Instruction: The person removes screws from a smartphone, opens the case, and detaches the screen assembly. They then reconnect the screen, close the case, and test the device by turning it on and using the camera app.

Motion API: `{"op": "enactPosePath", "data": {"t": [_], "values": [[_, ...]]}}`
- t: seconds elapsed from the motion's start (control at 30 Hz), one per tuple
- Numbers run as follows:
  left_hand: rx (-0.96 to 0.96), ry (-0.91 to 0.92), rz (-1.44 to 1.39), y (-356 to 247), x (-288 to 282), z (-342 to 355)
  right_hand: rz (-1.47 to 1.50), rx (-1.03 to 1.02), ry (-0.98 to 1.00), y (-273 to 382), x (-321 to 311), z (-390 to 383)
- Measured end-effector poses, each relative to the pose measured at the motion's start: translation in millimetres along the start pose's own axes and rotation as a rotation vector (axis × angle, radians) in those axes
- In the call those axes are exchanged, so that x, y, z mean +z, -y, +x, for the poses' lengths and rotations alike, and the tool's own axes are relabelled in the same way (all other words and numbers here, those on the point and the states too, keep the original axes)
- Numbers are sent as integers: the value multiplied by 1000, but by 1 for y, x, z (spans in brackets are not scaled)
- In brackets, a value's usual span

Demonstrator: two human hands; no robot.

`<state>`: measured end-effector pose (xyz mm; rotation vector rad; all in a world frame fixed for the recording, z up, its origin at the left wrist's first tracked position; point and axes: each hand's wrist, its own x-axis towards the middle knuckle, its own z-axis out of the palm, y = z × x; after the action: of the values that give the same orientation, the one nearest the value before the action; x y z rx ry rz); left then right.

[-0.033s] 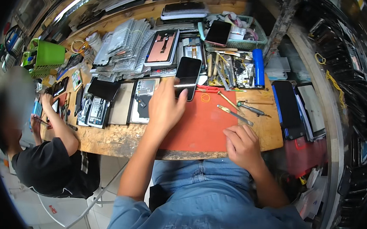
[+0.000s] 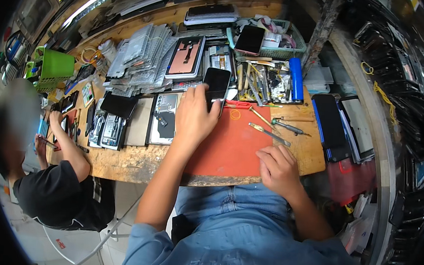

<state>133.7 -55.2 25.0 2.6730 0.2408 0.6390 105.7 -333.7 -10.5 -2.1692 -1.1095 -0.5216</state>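
Note:
A smartphone (image 2: 218, 79) with a dark screen lies at the far left part of the red work mat (image 2: 220, 155). My left hand (image 2: 196, 116) has it by its lower part, fingers along the left side and thumb on the right. Curled closed, my right hand (image 2: 278, 170) rests at the mat's near right edge; nothing shows in its fingers. Just beyond it are a flat metal blade tool (image 2: 270, 134) and a screwdriver (image 2: 292, 128). A red-handled tool (image 2: 237, 104) and a yellow rubber band (image 2: 235, 115) lie right of the phone.
Opened phones (image 2: 111, 127) and a phone back (image 2: 164, 121) stand left of the mat. Behind are plastic sleeves (image 2: 141, 52), a tool tray (image 2: 266, 79) and a green basket (image 2: 291, 41). At left, a co-worker in a black shirt (image 2: 58, 192) handles a device.
My left hand has shifted slightly farther up along the phone. The bright streak on the screen is gone. My right hand stays curled in place.

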Motion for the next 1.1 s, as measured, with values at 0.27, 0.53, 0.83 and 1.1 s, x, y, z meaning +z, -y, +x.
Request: {"op": "enactPosePath", "data": {"t": [0.27, 0.53, 0.83, 1.1], "values": [[-154, 82, 209, -13, 27, 59, -25, 16, -85, -4, 3, -3], [-388, 277, -2090, 15, -55, -34, -44, 31, -61, -4, 3, -3], [-590, 158, -2419, 5, -11, -94, 108, 2, -40, 17, 4, 5], [-520, -50, -2037, -28, 17, -112, 322, -30, 60, 73, 25, 14]]}}
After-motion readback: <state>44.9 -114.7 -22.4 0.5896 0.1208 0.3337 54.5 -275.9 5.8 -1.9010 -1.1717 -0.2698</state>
